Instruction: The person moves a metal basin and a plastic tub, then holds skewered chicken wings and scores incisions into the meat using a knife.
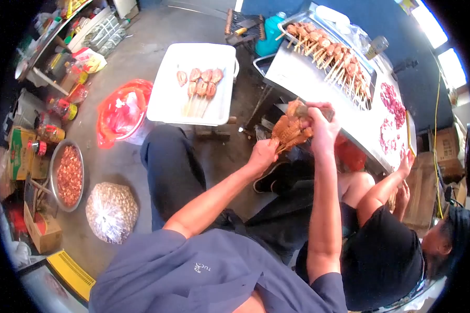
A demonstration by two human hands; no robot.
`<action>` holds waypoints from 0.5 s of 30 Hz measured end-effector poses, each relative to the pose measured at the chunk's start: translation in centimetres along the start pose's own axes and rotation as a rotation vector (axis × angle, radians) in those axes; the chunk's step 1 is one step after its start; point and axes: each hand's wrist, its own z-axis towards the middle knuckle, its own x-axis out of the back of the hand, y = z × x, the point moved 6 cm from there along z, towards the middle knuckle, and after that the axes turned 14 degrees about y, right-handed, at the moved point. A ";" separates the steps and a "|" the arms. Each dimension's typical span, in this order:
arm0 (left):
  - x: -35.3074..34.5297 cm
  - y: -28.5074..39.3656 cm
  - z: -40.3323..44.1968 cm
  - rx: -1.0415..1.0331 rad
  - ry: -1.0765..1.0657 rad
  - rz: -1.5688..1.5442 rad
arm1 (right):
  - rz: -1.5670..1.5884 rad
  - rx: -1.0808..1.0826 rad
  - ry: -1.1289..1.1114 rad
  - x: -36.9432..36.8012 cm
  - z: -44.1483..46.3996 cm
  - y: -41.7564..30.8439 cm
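My left hand (pixel 263 155) is closed around the sticks of several meat skewers (pixel 290 133), fanned out with their reddish-brown pieces pointing up and away. Close above them, my right hand (pixel 322 128) is wrapped around a brownish, roughly cylindrical container (pixel 321 111), tilted over the meat; its exact kind is unclear. Part of the skewers is hidden behind my right fingers. Ahead to the left, a white plastic tray (pixel 162 104) carries more meat skewers (pixel 201 91).
On the right, a metal-topped table (pixel 297 68) bears many stacked skewers (pixel 329 49) and raw red meat (pixel 391 107). A co-worker (pixel 386 250) sits beside me at its edge. Leftward are a red bag-lined tub (pixel 121 112), a metal bowl of meat (pixel 69 175) and a filled plastic bag (pixel 111 211).
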 end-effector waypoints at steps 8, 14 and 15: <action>-0.9 -1.1 0.5 0.095 -0.019 -0.139 | -0.082 0.042 -0.032 2.1 -1.9 -9.6; -0.5 -0.5 0.4 0.073 -0.016 -0.077 | -0.062 -0.029 -0.005 0.0 0.5 -0.9; -0.3 -0.3 0.3 0.062 -0.012 -0.003 | -0.034 -0.049 -0.022 -0.8 0.4 -0.2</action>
